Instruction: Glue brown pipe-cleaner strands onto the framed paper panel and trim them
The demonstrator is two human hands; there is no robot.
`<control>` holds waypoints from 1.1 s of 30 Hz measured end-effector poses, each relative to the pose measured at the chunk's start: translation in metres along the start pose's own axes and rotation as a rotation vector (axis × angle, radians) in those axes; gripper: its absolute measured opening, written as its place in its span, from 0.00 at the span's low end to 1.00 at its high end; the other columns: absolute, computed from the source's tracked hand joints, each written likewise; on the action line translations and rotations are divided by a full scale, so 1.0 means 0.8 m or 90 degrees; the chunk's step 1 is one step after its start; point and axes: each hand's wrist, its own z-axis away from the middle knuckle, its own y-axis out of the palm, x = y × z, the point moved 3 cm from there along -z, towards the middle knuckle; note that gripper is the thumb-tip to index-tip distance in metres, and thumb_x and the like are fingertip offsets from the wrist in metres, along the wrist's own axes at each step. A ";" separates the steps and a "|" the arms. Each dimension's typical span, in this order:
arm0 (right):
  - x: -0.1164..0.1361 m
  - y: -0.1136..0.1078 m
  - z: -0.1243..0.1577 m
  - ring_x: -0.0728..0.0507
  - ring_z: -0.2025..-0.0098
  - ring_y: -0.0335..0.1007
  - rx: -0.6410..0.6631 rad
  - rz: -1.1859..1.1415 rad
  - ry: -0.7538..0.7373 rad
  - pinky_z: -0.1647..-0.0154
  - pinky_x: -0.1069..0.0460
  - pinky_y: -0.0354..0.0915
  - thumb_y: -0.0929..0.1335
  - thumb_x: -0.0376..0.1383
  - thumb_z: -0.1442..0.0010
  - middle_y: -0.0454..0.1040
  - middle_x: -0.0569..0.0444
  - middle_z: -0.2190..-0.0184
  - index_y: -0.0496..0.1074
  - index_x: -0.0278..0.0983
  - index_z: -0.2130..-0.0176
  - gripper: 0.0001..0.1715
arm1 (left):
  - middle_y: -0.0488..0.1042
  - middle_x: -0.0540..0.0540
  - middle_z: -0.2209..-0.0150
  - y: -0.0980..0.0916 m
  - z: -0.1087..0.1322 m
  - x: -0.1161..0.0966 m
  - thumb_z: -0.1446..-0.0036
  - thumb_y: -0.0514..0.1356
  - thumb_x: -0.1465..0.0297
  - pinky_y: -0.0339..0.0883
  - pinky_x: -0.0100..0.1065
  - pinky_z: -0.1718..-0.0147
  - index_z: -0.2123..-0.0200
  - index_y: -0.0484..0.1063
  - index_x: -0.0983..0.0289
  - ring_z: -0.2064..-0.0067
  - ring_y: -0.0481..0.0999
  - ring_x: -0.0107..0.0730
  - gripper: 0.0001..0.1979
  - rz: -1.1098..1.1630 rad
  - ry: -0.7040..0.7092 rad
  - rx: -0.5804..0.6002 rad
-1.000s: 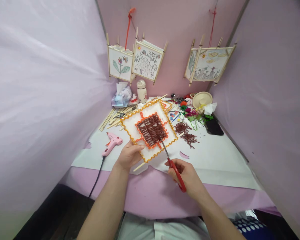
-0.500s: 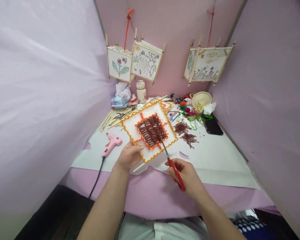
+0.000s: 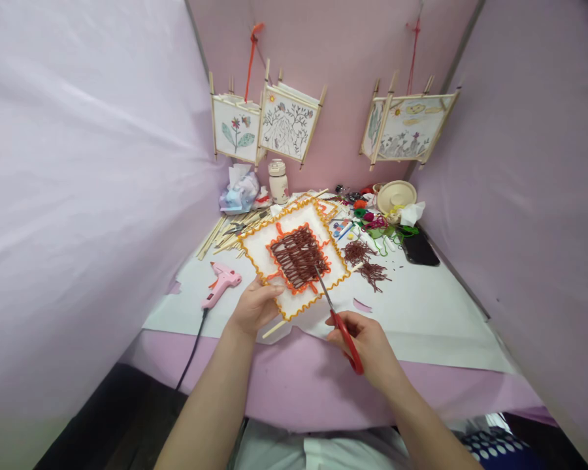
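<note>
My left hand (image 3: 259, 304) grips the lower left edge of a square white panel (image 3: 294, 303), thumb on its face. Wavy mustard yarn borders the panel, and thin sticks poke out past its corners. At its centre, brown yarn (image 3: 296, 256) fills a square edged with orange yarn. In my right hand (image 3: 365, 339) is a pair of red-handled scissors (image 3: 345, 341), pointing up and to the left. The blade tips rest at the lower right part of the brown yarn; whether they touch it I cannot tell.
Two piles of cut brown yarn (image 3: 374, 275) lie right of the panel, near a black phone (image 3: 420, 248). A pink glue gun (image 3: 223, 284) with a cord lies left. Behind are wooden sticks (image 3: 212, 238), a bottle (image 3: 277, 182) and tissues (image 3: 240, 192). Picture lanterns (image 3: 289, 124) hang above.
The whole view has shifted very slightly. Both hands keep their holds, and the scissor tips stay at nearly the same spot on the brown yarn.
</note>
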 end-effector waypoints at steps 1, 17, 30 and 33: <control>-0.001 0.000 0.000 0.51 0.79 0.53 -0.002 0.003 -0.003 0.78 0.54 0.50 0.75 0.46 0.57 0.65 0.61 0.81 0.74 0.34 0.67 0.21 | 0.80 0.60 0.55 -0.001 0.000 0.000 0.55 0.67 0.76 0.69 0.54 0.46 0.50 0.74 0.63 0.50 0.78 0.53 0.26 0.001 -0.001 -0.002; -0.005 -0.002 0.001 0.47 0.71 0.62 0.001 0.077 -0.074 0.71 0.53 0.58 0.73 0.45 0.49 0.69 0.57 0.74 0.72 0.36 0.60 0.20 | 0.79 0.60 0.50 -0.003 -0.003 -0.001 0.55 0.66 0.77 0.68 0.51 0.45 0.44 0.70 0.62 0.46 0.76 0.54 0.31 0.011 0.013 -0.020; -0.009 -0.004 -0.002 0.46 0.70 0.64 -0.010 0.124 -0.081 0.70 0.53 0.59 0.72 0.47 0.48 0.72 0.56 0.72 0.74 0.36 0.59 0.20 | 0.81 0.59 0.56 -0.004 0.001 0.005 0.56 0.67 0.77 0.69 0.51 0.47 0.49 0.73 0.63 0.51 0.79 0.51 0.27 0.002 -0.007 -0.010; -0.004 -0.003 -0.002 0.46 0.71 0.64 -0.011 0.116 -0.076 0.70 0.53 0.59 0.72 0.47 0.49 0.72 0.56 0.73 0.74 0.36 0.60 0.20 | 0.81 0.59 0.56 -0.002 0.002 0.006 0.56 0.68 0.76 0.69 0.52 0.47 0.51 0.74 0.63 0.52 0.79 0.52 0.26 -0.005 -0.017 -0.004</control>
